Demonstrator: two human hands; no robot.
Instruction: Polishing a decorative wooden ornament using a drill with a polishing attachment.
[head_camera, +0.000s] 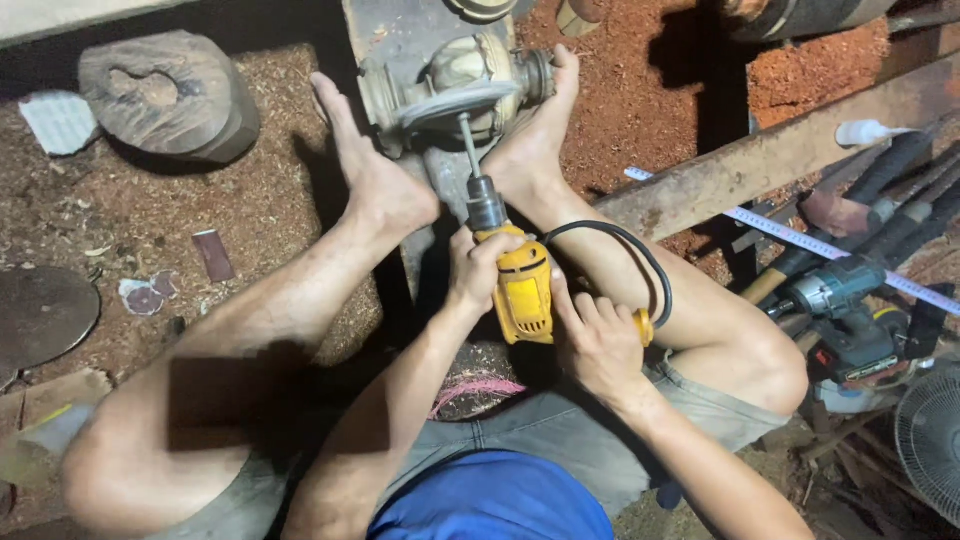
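Both hands, left and right, closed round yellow drill; shaft axis points straight ahead into carved wooden piece, foot-clamped.

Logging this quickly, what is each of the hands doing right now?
Left hand: closed around the front of the yellow drill.
Right hand: gripping the drill's rear handle.

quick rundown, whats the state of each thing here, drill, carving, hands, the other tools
yellow drill: held in both hands, bit against the carving
wooden carving: braced between two bare feet
left hand: gripping the drill's front
right hand: closed on the drill's rear
tape measure: extended, lying flat
second drill: lying idle, untouched
wood block: resting on sawdust
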